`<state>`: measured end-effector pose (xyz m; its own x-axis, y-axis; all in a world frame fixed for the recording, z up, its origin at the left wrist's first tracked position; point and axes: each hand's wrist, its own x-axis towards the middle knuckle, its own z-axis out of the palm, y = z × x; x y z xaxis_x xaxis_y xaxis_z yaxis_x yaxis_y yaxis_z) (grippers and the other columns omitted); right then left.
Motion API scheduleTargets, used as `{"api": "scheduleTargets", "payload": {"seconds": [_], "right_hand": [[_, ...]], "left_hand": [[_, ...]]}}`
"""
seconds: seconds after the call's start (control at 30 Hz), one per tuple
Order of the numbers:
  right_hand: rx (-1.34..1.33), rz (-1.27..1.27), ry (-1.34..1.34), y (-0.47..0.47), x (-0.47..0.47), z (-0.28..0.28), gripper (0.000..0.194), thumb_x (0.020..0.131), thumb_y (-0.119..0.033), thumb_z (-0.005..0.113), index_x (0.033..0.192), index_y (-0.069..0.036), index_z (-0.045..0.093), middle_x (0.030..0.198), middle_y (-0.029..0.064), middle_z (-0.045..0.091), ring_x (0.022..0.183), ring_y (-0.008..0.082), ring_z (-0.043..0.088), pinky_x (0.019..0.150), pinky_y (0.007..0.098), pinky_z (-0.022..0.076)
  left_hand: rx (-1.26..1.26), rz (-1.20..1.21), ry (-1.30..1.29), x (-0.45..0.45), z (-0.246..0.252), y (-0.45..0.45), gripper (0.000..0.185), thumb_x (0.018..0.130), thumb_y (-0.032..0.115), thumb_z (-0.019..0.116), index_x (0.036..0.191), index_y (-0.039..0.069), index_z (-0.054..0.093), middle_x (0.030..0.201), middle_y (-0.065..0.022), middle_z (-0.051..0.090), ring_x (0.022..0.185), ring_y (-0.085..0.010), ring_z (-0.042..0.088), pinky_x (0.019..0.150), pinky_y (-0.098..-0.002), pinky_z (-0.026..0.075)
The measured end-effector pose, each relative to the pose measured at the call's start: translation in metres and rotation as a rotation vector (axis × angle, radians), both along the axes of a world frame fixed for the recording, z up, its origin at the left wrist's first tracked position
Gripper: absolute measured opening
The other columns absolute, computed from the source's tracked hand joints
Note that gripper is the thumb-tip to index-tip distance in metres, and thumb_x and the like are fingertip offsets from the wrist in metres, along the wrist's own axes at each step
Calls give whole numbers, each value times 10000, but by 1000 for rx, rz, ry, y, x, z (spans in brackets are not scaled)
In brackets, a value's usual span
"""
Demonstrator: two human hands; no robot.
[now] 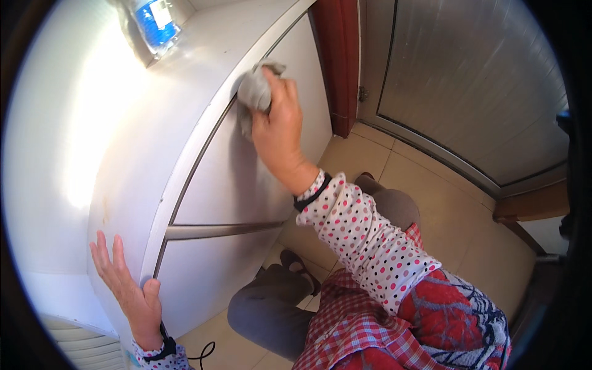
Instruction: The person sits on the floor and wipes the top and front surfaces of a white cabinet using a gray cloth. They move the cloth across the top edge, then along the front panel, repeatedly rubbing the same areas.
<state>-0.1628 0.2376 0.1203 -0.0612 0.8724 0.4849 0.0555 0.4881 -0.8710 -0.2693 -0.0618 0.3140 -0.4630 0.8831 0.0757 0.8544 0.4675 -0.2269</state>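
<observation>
My right hand (282,125) grips a crumpled grey cloth (255,90) against the upper edge of a white cabinet door (212,185), just under the countertop's rim. Part of the cloth hangs below my fingers. My left hand (127,286) rests with fingers spread on the near end of the white cabinet top (134,180), its thumb over the front edge. Nothing is held in it. A metallic strip (222,230) separates the upper door from a second white door (208,273).
A clear plastic package with blue contents (157,23) stands on the cabinet top. Beyond the cabinet are a dark red door frame (340,69) and a metal-framed translucent door (471,88). A black cord (203,354) lies near the tiled floor (444,217) by my left wrist.
</observation>
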Motion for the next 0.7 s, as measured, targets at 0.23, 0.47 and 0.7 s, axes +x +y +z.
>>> {"api": "scheduleTargets", "payload": {"seconds": [0.23, 0.47, 0.7], "right_hand": [[-205, -62, -57, 144, -16, -23, 490, 823, 51, 652, 1301, -8, 569, 1172, 197, 550, 1055, 423, 577, 930, 470, 490], [-142, -162, 11, 128, 13, 8, 524, 810, 80, 634, 1308, -81, 597, 1169, 149, 553, 1117, 368, 551, 933, 456, 493], [22, -221, -84, 164, -34, -49, 565, 730, 120, 594, 1266, -57, 620, 1117, 161, 546, 1055, 375, 529, 907, 448, 489]], "left_hand": [[-124, 21, 21, -7, 36, 29, 878, 993, 713, 345, 1556, 39, 344, 1603, -274, 286, 1496, -470, 199, 1198, -609, 187], [-169, 20, 75, 36, 108, 11, 870, 986, 710, 376, 1545, 43, 378, 1599, -272, 307, 1477, -487, 230, 1193, -602, 203], [-177, 5, -71, -45, 48, 44, 875, 984, 684, 433, 1535, 8, 376, 1593, -285, 311, 1476, -474, 246, 1193, -596, 202]]}}
